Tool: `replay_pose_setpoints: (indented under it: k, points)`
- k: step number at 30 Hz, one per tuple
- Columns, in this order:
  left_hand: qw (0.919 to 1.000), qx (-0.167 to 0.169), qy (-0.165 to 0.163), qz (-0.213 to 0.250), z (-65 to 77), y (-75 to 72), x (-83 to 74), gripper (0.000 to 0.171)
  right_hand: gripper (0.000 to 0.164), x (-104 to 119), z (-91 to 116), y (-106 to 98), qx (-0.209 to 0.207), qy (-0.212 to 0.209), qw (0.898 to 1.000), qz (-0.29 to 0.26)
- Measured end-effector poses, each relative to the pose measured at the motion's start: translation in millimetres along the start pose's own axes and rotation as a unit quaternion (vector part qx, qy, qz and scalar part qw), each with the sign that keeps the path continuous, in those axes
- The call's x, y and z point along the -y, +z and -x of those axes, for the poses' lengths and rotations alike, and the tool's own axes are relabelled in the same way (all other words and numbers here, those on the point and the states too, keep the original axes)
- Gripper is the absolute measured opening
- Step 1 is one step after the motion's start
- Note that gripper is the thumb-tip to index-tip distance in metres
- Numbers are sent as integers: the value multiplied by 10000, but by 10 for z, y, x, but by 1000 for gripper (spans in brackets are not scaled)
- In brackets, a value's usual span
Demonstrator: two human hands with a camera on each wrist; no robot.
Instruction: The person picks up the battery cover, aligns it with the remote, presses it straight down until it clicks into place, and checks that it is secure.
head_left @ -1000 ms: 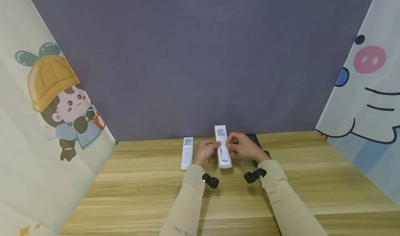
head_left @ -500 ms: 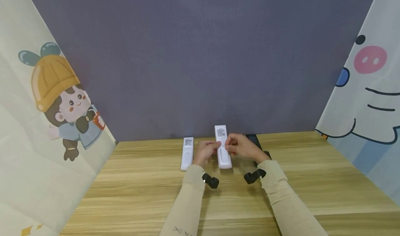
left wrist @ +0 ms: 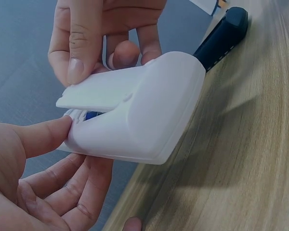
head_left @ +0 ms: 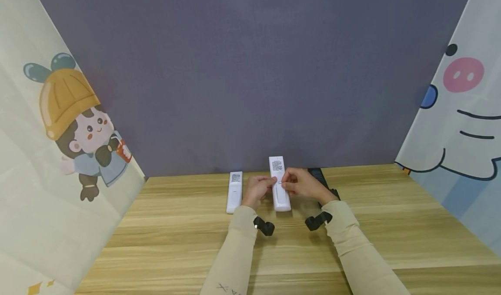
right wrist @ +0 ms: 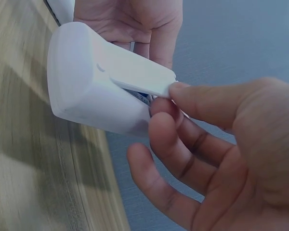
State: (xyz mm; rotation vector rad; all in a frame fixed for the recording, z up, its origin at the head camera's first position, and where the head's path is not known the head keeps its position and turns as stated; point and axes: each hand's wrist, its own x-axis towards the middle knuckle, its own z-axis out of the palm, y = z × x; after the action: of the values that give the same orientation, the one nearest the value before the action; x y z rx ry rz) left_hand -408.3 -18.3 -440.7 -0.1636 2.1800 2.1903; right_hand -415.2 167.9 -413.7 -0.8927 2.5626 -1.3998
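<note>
A white remote control (head_left: 276, 164) lies back side up in my left hand (head_left: 256, 190), raised off the table. My left thumb (left wrist: 48, 136) presses its side while the other fingers curl underneath. The battery cover (left wrist: 103, 89) is hinged in at the rounded end, its other end tilted up. Through the gap beneath it a blue battery (left wrist: 92, 115) shows. My right hand (head_left: 303, 184) pinches the cover's raised end between thumb (right wrist: 202, 100) and index finger, the other fingers loosely bent.
A second white remote control (head_left: 235, 192) lies back side up on the wood-grain table (head_left: 176, 225), left of my left hand. A black object (head_left: 316, 173) lies behind my right hand, partly hidden. A grey wall (head_left: 250, 91) stands behind the table.
The cover has come down into line with the remote control; the dark gap along its left edge has narrowed in the head view. Both hands have barely moved, the right slightly lower.
</note>
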Motion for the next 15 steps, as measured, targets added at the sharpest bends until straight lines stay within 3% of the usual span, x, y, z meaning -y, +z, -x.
replay_pose_setpoints:
  k: [15]
  points:
    - [10000,6,-25,25,-10,14,-4,23,4,-40,-26,34,-246,246,9989,319]
